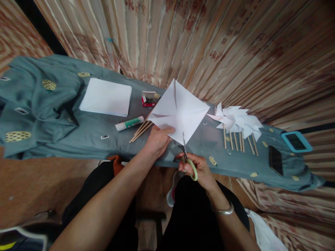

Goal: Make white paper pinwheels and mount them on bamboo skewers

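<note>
My left hand (158, 141) pinches the lower left edge of a square sheet of white paper (192, 108), thumb on top. Slits run inward from the sheet's top and left corners. In my right hand (197, 167) is a pair of scissors (193, 169) with pale green handles, fingers in the loops. Its blades reach the sheet's near corner, pointing towards the middle. Beneath the sheet's left side lie several thin wooden sticks (141, 131), partly hidden. A glue stick (129, 123) with a green label rests just left of them.
A stack of white paper (106, 97) lies to the left, and a small open red box (148, 99) behind the sheet. Paper pinwheels (238, 120) on sticks sit at the right, beside a dark phone (275, 160) and a blue-framed device (297, 141). A curtain (162, 42) hangs behind the cloth-covered table.
</note>
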Demonstrator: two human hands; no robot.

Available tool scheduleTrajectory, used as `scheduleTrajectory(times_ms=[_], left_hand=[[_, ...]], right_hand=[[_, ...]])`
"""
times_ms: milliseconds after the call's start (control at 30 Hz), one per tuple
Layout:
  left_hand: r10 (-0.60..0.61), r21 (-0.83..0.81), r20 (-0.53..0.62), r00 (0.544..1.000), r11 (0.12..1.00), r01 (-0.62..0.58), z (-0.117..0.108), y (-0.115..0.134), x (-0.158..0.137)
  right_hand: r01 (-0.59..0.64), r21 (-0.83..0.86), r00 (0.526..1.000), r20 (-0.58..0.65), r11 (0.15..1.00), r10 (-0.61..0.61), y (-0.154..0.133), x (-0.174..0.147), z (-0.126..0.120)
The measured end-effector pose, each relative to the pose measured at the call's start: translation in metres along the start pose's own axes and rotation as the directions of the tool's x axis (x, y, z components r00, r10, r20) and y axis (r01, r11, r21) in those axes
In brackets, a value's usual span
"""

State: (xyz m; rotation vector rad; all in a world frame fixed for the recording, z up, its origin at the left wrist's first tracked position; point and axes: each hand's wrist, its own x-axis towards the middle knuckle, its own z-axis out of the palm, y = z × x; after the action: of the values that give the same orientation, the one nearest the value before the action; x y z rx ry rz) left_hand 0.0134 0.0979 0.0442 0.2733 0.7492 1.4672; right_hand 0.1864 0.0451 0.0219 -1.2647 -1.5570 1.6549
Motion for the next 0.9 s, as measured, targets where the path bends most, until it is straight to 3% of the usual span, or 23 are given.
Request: scheduleTrajectory(times_ms=[900], left_hand=[[0.009,0.038,-0.034,0.999,0.999,-0.008,0.0028,0.0021,-0.0011]], right_hand=[[-0.116,0.135,0.987,-0.095,0.984,0.13,-0.0011,0.0029,0.005]])
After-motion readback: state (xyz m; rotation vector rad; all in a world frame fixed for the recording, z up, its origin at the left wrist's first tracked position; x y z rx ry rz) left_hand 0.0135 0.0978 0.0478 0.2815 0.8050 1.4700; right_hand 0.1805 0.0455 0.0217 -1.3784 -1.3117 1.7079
